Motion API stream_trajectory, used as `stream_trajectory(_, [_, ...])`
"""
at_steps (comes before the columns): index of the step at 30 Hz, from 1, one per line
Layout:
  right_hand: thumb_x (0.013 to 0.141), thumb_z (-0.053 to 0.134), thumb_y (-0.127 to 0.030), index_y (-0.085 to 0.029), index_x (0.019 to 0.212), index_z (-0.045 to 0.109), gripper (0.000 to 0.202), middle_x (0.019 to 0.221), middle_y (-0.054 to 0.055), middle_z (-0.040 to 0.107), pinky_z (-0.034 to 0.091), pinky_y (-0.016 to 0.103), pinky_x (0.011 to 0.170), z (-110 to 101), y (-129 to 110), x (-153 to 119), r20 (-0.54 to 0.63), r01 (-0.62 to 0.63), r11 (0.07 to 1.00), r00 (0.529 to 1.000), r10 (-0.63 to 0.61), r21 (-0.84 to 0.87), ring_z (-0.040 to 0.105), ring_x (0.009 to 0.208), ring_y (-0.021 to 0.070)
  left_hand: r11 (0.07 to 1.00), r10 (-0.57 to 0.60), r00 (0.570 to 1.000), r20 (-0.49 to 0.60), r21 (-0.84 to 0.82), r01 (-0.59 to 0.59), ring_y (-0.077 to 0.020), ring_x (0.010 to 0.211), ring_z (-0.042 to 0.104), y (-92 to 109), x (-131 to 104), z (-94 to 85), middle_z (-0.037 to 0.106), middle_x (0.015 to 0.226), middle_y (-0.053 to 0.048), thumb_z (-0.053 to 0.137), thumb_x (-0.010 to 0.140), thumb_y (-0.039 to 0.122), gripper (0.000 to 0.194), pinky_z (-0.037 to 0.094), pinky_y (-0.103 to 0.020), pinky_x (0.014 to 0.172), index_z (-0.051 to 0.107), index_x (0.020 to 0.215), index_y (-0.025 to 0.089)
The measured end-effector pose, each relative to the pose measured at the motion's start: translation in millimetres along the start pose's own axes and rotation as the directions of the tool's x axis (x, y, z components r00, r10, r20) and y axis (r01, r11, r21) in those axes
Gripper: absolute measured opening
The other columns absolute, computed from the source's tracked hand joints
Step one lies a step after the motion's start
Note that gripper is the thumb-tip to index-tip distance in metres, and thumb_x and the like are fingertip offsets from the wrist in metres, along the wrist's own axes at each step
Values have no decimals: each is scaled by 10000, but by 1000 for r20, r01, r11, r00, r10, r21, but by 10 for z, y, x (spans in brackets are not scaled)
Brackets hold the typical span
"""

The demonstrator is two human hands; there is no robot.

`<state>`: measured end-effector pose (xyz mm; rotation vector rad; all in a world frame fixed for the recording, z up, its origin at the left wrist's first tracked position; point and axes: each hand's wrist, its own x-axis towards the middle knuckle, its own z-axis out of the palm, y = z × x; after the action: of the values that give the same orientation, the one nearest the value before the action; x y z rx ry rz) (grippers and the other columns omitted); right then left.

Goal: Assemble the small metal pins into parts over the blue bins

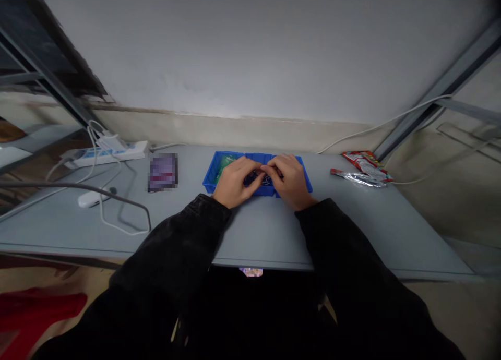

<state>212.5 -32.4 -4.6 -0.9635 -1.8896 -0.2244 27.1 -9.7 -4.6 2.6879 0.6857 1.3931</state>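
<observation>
A blue tray (211, 173) with several compartments lies on the grey table (258, 229), near its far edge. Both hands rest over the tray's middle compartment. My left hand (234, 181) and my right hand (288, 180) meet fingertip to fingertip on small dark pieces (250, 179) inside it. The fingers pinch these pieces; their exact shape is too small to tell. Something green (224, 165) sits in the left compartment. Black sleeves cover both forearms.
A white power strip (107, 154) with plugs and cables lies at the back left, a small white device (89, 199) nearer. A blurred dark rectangle (163, 172) lies left of the tray. Red and silver snack wrappers (362, 169) lie at the right. Metal shelf frames flank the table.
</observation>
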Motion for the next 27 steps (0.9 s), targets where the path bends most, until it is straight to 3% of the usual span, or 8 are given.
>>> stream_trajectory(7, [1055, 413, -285, -214, 864, 576, 261, 836, 17, 667, 375, 342, 787, -33, 0, -3, -5, -35, 999, 999, 36, 23, 576, 791, 163, 1000, -4, 1000, -24, 12, 4, -191, 896, 591, 35, 21, -32, 669, 929, -52, 564, 957, 219, 91, 491, -358, 858, 638, 968, 166])
stream_trajectory(16, [985, 478, -216, -210, 973, 632, 154, 903, 40, 693, 398, 365, 794, -11, -18, -2, 84, -3, 1000, 996, 3, 8, 593, 829, 191, 997, -72, 995, -73, 37, 75, -193, 866, 579, 26, 15, -42, 650, 908, -54, 554, 954, 220, 81, 502, -355, 835, 618, 964, 172])
stream_trajectory(21, [949, 535, -239, -193, 909, 641, 122, 820, 40, 656, 390, 366, 764, 2, -27, 0, 150, 43, 999, 988, -42, -2, 562, 808, 202, 997, -78, 993, -89, -13, 77, -166, 841, 592, 33, 12, -34, 655, 937, -56, 548, 965, 211, 96, 516, -321, 803, 615, 1012, 162])
stream_trajectory(27, [964, 558, -269, -183, 1018, 663, 146, 836, 46, 667, 398, 371, 773, 33, 19, -17, 132, 45, 999, 990, -44, 0, 580, 822, 214, 997, -63, 991, -120, -43, 58, -158, 893, 629, 50, 18, -37, 670, 970, -61, 561, 954, 176, 69, 536, -318, 841, 612, 997, 159])
